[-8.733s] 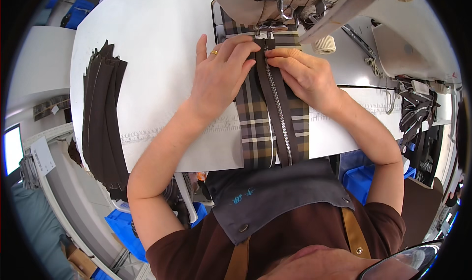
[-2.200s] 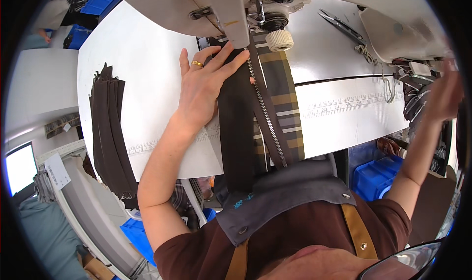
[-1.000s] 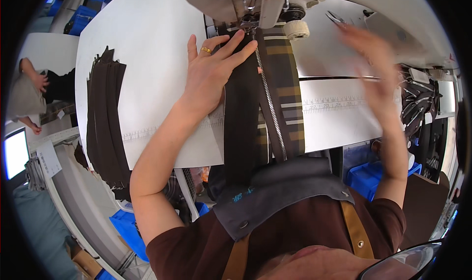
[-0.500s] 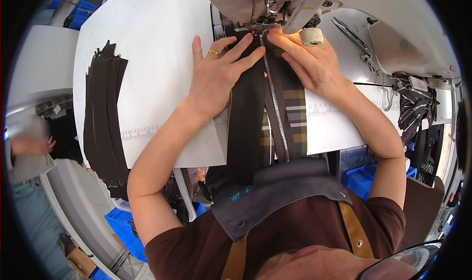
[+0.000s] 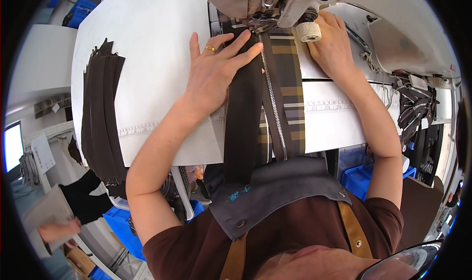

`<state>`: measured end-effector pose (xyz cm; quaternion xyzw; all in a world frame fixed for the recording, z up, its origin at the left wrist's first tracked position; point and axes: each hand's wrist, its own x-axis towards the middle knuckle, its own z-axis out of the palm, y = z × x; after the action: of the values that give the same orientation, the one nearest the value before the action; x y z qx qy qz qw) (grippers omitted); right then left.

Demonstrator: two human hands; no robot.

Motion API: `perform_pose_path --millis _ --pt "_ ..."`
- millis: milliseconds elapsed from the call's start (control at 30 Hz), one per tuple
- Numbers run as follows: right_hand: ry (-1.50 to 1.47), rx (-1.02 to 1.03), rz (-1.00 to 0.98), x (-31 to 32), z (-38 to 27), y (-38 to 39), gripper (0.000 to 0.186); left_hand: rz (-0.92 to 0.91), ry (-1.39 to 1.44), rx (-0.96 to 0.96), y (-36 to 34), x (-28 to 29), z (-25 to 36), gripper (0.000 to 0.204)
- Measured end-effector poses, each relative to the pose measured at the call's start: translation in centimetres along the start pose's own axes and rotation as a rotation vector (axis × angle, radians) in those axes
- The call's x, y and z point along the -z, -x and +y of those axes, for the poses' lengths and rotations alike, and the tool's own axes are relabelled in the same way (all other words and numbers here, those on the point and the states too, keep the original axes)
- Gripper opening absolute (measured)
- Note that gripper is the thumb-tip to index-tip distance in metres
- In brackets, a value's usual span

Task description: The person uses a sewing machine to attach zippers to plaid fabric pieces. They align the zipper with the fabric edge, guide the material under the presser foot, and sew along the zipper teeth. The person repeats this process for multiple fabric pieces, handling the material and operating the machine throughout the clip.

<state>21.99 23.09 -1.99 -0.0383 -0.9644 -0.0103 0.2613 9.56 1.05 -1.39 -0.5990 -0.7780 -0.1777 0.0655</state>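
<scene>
A metal-toothed zipper (image 5: 272,95) on dark tape runs toward me from beneath the sewing machine's needle area (image 5: 259,24). Under it lies plaid fabric (image 5: 290,98) in brown, tan and white, and a plain dark strip (image 5: 241,127) extends along its left side. My left hand (image 5: 214,76), with a gold ring, rests open with fingers spread, the fingertips on the dark strip and at the zipper's edge close to the needle area. My right hand (image 5: 332,46) is off the fabric, beside the machine head; its fingertips are partly hidden behind the white knob (image 5: 309,31).
A stack of dark strips (image 5: 102,117) lies on the left of the white table (image 5: 162,58). Tweezers (image 5: 358,38) and a cord lie right of the machine, with a bundle of zippers (image 5: 415,108) farther right. Another person's hand (image 5: 61,229) holds dark cloth at lower left.
My right hand has left the fabric and moved right and up, beside the machine head, uncovering the plaid. My left hand has hardly moved. At the left, the other person has shifted with dark cloth.
</scene>
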Motion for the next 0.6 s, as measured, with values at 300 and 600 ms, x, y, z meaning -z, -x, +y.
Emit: perform_pose_path --millis 300,600 --pt "-0.013 0.042 -0.019 -0.3 1.8 -0.9 0.014 -0.03 0.032 -0.004 0.2 0.2 0.0 0.055" --pt "-0.771 -0.458 -0.105 0.2 0.9 -0.5 0.019 -0.017 0.031 -0.008 0.0 0.3 0.1 0.05"
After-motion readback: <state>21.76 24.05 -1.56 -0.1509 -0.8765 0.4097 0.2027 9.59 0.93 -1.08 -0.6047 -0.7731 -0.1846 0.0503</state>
